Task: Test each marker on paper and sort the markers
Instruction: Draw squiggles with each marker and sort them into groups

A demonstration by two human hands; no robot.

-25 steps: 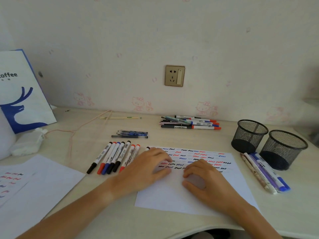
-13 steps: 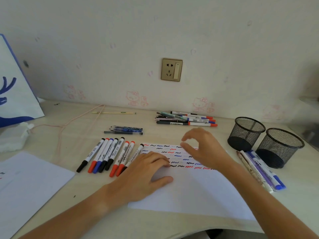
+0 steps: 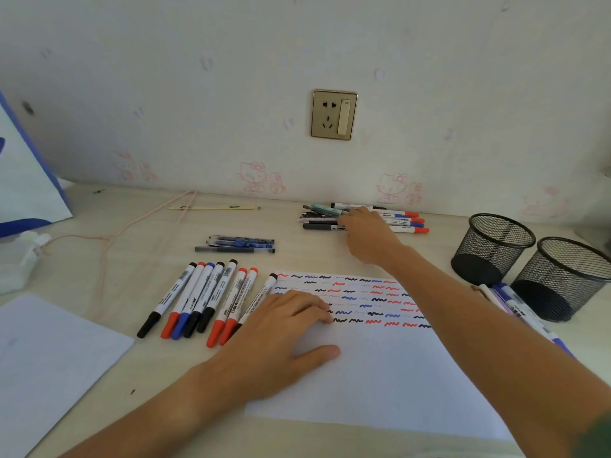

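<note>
**Testing well along, far pile still waiting**

The paper (image 3: 380, 368), lower centre, carries many squiggle rows. Tested markers (image 3: 205, 299) lie left of it; an untested pile (image 3: 401, 219) waits upper centre. The right hand (image 3: 367, 236) reaches it, grip hidden; the left hand (image 3: 281, 338) presses flat on the paper.

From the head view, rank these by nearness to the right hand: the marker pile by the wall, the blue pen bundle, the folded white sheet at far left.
1. Marker pile: under the right hand, by the wall.
2. Blue pen bundle: to its left, mid-desk.
3. Folded white sheet: far left, near edge.
</note>
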